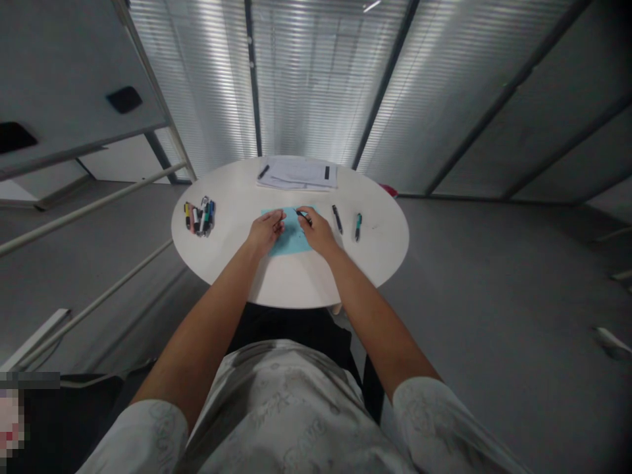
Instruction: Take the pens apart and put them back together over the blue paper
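Observation:
A light blue sheet of paper [292, 242] lies on the round white table [291, 289]. Over the sheet's upper left part is my left hand [268, 230], its fingers curled; whether they hold something small is too fine to make out. My right hand [316, 230] is at the sheet's upper right, with its fingers closed on a dark pen [303, 216]. Small dark marks show on the paper between the hands. Just right of my right hand lies a black pen [337, 219], and beyond it a green and black marker [358, 227].
Several markers [202, 216] are bunched at the table's left side. White papers [299, 174] with a dark pen [263, 172] and a black strip on them lie at the far edge. A white metal rail [99, 190] runs at the left. Something red shows behind the table's right edge.

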Demonstrator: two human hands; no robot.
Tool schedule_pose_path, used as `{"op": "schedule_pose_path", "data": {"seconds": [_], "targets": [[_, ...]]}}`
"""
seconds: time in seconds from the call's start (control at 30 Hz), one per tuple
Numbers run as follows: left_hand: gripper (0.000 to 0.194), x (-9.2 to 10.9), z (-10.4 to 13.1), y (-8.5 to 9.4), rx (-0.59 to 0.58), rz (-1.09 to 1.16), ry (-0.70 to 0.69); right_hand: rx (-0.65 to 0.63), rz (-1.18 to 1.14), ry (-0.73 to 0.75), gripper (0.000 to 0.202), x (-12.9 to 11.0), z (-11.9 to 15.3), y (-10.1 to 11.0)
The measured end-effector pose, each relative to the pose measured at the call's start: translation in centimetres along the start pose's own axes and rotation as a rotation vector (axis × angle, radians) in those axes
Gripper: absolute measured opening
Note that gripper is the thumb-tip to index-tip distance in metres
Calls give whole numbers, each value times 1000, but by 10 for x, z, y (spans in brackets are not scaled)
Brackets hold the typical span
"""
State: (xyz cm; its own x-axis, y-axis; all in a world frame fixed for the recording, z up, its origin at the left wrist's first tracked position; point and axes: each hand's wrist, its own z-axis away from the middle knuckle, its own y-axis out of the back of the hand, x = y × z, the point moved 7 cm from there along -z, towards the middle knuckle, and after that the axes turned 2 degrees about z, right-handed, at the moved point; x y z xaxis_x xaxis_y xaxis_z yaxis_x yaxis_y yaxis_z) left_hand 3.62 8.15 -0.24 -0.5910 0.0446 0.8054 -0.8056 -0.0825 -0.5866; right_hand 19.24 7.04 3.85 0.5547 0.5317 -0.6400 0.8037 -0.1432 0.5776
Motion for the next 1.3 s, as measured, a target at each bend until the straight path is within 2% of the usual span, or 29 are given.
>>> {"op": "schedule_pose_path", "data": {"seconds": [0.17,0.37,0.63,1.13,1.3], "targets": [[16,2,7,9,-4,39,-12,-48,8,114,33,-10,2,-6],[20,5,13,3,-24,16,-40,-108,66,170,37,-14,3,-11],[18,6,13,3,-56,-5,-62,-131,101,192,36,-19,5,-12],[23,6,14,3,-23,0,-34,-163,119,172,36,-24,5,-11],[20,6,15,-1,-73,-40,-52,-162,127,157,35,-20,5,-13]]}}
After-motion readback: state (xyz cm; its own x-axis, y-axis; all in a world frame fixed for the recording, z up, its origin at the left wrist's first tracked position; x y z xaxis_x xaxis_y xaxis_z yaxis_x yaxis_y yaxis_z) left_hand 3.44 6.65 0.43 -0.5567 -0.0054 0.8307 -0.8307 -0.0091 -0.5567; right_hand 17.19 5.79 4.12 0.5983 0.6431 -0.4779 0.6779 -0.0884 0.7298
